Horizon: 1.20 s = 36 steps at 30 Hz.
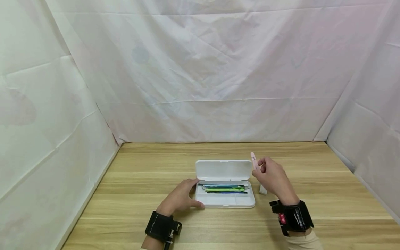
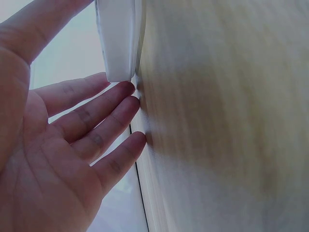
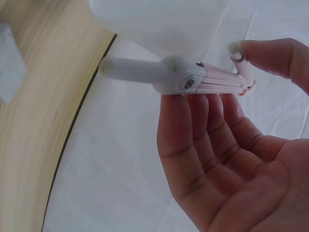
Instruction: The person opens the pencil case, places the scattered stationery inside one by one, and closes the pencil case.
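A white pencil case (image 1: 225, 201) lies on the table with its lid (image 1: 223, 170) raised. Several pens and pencils (image 1: 225, 189), blue, green and dark, lie lengthwise in its rear part. My left hand (image 1: 181, 198) rests against the case's left end, thumb at the front corner. Its fingers (image 2: 96, 137) are nearly straight in the left wrist view, with some tips touching the case and table. My right hand (image 1: 273, 175) holds a pink and white drawing compass (image 3: 219, 79) in the air by the lid's right edge, between thumb and fingertips. Its white handle and screwed hinge show in the right wrist view.
A small white block (image 1: 263, 189), perhaps an eraser, lies on the table right of the case, partly hidden below my right hand. The wood-grain table (image 1: 150, 163) is bounded by white cloth (image 1: 200, 121) at the back and both sides.
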{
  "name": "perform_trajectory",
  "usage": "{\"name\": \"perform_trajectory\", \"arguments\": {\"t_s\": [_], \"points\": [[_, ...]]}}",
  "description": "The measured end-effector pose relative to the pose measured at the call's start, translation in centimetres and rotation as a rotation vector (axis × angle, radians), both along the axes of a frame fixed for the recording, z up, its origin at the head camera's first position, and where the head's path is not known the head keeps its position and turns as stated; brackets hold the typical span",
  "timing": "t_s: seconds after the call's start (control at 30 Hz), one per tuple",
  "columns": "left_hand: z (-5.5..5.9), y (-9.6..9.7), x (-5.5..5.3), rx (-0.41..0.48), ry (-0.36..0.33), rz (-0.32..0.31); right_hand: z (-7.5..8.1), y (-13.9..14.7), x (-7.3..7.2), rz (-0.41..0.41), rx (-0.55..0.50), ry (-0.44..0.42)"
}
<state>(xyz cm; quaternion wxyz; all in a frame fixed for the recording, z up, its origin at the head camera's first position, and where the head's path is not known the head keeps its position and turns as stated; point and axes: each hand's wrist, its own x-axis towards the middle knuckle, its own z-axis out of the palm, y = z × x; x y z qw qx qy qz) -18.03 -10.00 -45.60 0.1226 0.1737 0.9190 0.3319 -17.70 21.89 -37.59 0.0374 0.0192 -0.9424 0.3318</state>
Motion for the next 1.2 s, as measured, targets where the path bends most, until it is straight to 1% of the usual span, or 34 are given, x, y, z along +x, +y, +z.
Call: {"name": "perform_trajectory", "arguments": {"t_s": [0.3, 0.53, 0.73, 0.93, 1.2], "points": [[0.1, 0.0, 0.1, -0.005, 0.005, -0.005, 0.0, -1.1, 0.1, 0.010, -0.015, 0.003], [0.1, 0.0, 0.1, -0.008, -0.003, 0.005, -0.3, -1.9, 0.1, 0.047, -0.022, 0.008], [0.1, 0.0, 0.1, -0.007, -0.002, 0.000, -0.7, -2.6, 0.1, 0.062, -0.004, 0.022], [0.2, 0.0, 0.1, -0.003, 0.001, 0.000, -1.0, -3.6, 0.2, 0.089, 0.018, 0.011], [0.1, 0.0, 0.0, -0.004, 0.000, 0.005, -1.5, -4.6, 0.3, 0.109, 0.039, 0.022]]}}
